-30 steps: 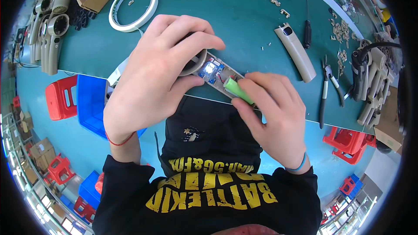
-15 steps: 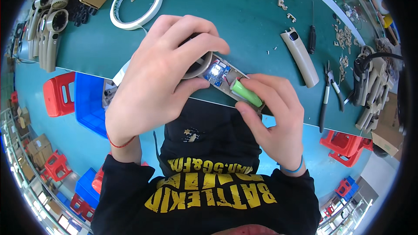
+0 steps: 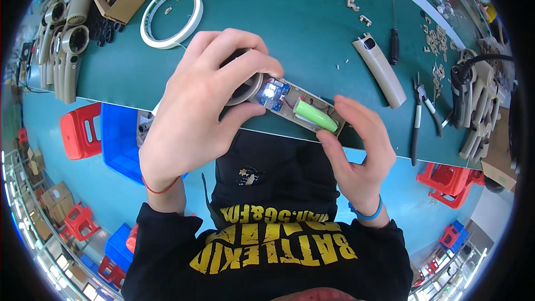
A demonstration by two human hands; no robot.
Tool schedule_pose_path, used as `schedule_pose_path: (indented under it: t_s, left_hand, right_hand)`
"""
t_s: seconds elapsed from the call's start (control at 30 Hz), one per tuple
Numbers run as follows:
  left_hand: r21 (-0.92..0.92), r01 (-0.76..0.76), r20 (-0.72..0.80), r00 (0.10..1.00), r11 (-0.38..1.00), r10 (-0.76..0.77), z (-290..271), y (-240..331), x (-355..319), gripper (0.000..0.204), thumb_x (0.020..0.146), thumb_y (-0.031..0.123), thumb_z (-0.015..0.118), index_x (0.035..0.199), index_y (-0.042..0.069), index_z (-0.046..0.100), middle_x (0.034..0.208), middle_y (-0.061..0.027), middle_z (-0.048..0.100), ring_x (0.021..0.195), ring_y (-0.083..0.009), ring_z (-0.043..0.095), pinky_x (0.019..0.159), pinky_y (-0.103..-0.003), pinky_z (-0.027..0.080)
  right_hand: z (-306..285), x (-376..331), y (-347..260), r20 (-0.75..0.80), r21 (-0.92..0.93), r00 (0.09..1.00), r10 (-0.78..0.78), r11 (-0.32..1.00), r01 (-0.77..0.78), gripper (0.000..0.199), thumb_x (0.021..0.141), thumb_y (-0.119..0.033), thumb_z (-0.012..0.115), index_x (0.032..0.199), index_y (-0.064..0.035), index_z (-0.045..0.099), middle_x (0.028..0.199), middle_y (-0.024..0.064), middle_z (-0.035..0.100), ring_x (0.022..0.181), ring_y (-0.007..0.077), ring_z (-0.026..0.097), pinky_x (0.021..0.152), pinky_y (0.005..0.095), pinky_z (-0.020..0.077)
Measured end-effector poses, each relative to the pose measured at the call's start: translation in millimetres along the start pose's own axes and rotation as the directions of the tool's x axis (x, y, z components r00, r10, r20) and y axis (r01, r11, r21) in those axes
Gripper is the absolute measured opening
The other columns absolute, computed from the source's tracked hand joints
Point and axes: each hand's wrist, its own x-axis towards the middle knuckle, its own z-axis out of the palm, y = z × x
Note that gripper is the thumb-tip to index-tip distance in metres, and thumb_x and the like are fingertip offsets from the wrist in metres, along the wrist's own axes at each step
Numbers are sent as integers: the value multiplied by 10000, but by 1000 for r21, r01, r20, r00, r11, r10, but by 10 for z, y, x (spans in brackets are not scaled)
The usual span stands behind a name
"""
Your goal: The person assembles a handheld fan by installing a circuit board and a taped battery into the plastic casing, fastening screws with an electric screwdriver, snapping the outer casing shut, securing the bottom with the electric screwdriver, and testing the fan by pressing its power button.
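My left hand point(image 3: 203, 97) is closed around the round head of a beige handheld fan point(image 3: 246, 90), covering much of it. The fan's handle shell point(image 3: 296, 121) lies opened, pointing right and toward me. Inside it sit a blue circuit board point(image 3: 273, 95) with a bright white light and a green cylindrical battery point(image 3: 315, 116), with thin red and black wires between. My right hand point(image 3: 362, 153) is at the shell's far end, thumb and fingers apart on either side of it. Its thumb tip is against or very near the shell's edge; contact is hard to tell.
Right of my hands lie a beige handle cover point(image 3: 382, 72), a screwdriver point(image 3: 394, 44) and cutting pliers point(image 3: 421, 106). A tape roll point(image 3: 194, 19) rests at the back left. Fan bodies point(image 3: 69, 61) crowd the left, more beige parts point(image 3: 479, 111) the right. A blue bin point(image 3: 120, 139) stands below the table edge.
My right fingers have come off the green battery and spread apart, leaving it in the shell. My left hand keeps its hold on the fan. The whole view has shifted slightly.
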Motion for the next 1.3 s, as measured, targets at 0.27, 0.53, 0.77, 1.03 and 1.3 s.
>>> schedule_pose_path:
  t_s: [0.27, 0.53, 0.77, 1.03, 1.3]
  left_hand:
    - [61, 15, -17, 1000, 998, -14, -12, 49, 5, 474, 622, -27, 777, 1064, 94, 654, 1195, -85, 577, 1085, -321, 539, 908, -409, 462]
    - [167, 48, -22, 999, 985, -45, 7, 146, -5, 494, 631, -1, 784, 1096, 103, 655, 1239, -92, 585, 1141, -347, 549, 926, -424, 471]
    - [466, -160, 69, 987, 870, 145, 76, 284, -1, 474, 664, 58, 789, 1114, 167, 686, 1266, -62, 584, 1311, -314, 484, 1117, -518, 333]
    - [383, -150, 47, 989, 911, 143, 257, 315, 34, 348, 689, 90, 787, 1017, 153, 690, 1148, 5, 646, 1219, -244, 559, 1140, -529, 268]
    - [389, -148, 65, 989, 909, 133, 277, 328, 64, 343, 670, 84, 790, 991, 127, 680, 1130, 19, 655, 1192, -231, 568, 1146, -526, 252]
  right_hand:
    - [0, -6, -1, 61, -18, 997, 36, 999, -35, 426, 730, 22, 794, 1137, -7, 675, 1151, 146, 663, 1008, 286, 661, 845, 343, 534]
    - [30, 43, -33, 70, -50, 993, 96, 994, -92, 371, 716, -1, 808, 1064, -34, 684, 1112, 105, 642, 948, 283, 631, 779, 350, 531]
    - [80, 1, 28, 29, -45, 996, 84, 996, -82, 412, 675, 37, 816, 1060, -31, 686, 1127, 105, 643, 964, 285, 629, 792, 352, 524]
    - [133, -18, 39, -13, -7, 994, 105, 994, -105, 396, 677, 42, 816, 1045, -19, 683, 1124, 111, 653, 984, 285, 633, 813, 354, 524]
    - [164, -85, 66, -92, -14, 992, 90, 996, -92, 402, 674, 29, 834, 1046, -12, 685, 1142, 123, 674, 1008, 287, 658, 836, 352, 536]
